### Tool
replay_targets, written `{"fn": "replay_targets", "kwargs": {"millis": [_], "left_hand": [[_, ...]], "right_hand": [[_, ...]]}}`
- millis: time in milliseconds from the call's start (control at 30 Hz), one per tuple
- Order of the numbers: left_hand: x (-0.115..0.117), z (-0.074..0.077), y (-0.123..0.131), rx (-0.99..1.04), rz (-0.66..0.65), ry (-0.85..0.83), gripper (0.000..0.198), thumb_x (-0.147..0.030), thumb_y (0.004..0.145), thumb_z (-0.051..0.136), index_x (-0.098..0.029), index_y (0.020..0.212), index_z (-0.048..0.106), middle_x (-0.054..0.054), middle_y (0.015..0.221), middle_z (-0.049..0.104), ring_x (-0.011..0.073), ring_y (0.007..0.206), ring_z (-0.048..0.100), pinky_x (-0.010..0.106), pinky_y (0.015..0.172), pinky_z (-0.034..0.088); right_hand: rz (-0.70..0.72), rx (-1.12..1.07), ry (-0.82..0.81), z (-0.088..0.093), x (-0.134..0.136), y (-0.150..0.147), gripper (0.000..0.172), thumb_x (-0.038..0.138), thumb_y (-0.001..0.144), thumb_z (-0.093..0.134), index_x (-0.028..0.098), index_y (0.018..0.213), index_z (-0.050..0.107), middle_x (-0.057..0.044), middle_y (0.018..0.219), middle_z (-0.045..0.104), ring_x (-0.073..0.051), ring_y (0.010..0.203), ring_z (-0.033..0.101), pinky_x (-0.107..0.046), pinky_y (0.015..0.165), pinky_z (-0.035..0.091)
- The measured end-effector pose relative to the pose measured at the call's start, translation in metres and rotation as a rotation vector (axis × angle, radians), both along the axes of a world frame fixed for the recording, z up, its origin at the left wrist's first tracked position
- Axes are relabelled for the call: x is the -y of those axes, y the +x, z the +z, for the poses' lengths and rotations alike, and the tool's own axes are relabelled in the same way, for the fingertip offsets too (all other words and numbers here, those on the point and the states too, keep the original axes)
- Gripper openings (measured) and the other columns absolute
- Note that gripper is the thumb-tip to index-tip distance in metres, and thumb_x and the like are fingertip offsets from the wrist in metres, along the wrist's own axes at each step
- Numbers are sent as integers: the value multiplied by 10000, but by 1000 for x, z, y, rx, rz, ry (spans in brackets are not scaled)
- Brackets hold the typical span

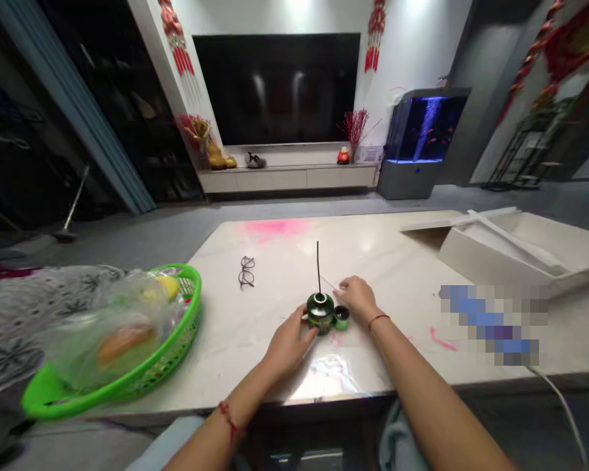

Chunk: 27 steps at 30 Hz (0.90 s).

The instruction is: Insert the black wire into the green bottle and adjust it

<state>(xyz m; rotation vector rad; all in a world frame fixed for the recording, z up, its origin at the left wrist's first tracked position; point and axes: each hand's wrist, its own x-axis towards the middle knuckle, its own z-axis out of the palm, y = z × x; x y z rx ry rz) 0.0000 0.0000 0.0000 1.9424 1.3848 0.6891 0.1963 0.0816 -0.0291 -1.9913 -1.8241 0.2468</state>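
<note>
A squat dark green bottle (319, 314) with a white ring at its mouth stands upright on the table, a thin black stick (318, 265) rising from its opening. My left hand (290, 343) is closed around the bottle's left side, thumb in front. Touching or very near the bottle's right side is a small green cap (341, 318), hollow side up. Just beyond the cap, my right hand (357, 297) has its fingers closed at the end of a thin white stick (326, 282), which points left toward the black one. Its fingertips are partly hidden.
Folded eyeglasses (247, 272) lie on the white table (275, 252). A green basket (195, 307) with bagged items stands at the left edge. At right are an open white box (495, 255) and a blurred-out blue item (491, 324). Pink smears mark the tabletop.
</note>
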Motion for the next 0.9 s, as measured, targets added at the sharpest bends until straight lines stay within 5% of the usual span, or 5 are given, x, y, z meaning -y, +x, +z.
{"fn": "replay_targets", "kwargs": {"millis": [233, 400, 667, 900], "left_hand": [[0, -3, 0, 27, -9, 25, 465, -270, 755, 544, -219, 1205, 434, 67, 1233, 542, 222, 1056, 553, 353, 903, 419], [0, -2, 1, 9, -14, 37, 466, -298, 765, 535, -221, 1212, 424, 65, 1238, 538, 219, 1053, 555, 359, 892, 427], [1, 1, 1, -14, -12, 31, 474, -314, 770, 531, -221, 1221, 419, 63, 1237, 543, 223, 1071, 548, 365, 900, 425], [1, 1, 2, -10, -6, 31, 469, -310, 761, 537, -217, 1208, 434, 67, 1228, 550, 226, 1050, 561, 362, 891, 430]], "right_hand": [[-96, -36, 10, 10, 5, -2, 190, 247, 716, 510, 177, 797, 667, -94, 866, 660, -209, 821, 596, -270, 668, 410], [-170, -439, 139, 26, 5, 2, 161, 296, 711, 525, 173, 725, 627, -68, 786, 671, -192, 770, 617, -266, 662, 445], [-239, -1386, 214, 45, 14, 2, 213, 346, 644, 634, 142, 670, 579, -10, 639, 601, -91, 470, 568, -195, 434, 465], [-103, -1667, 307, 62, 27, -5, 264, 374, 612, 685, 157, 684, 553, 39, 584, 575, -63, 448, 550, -203, 518, 509]]}}
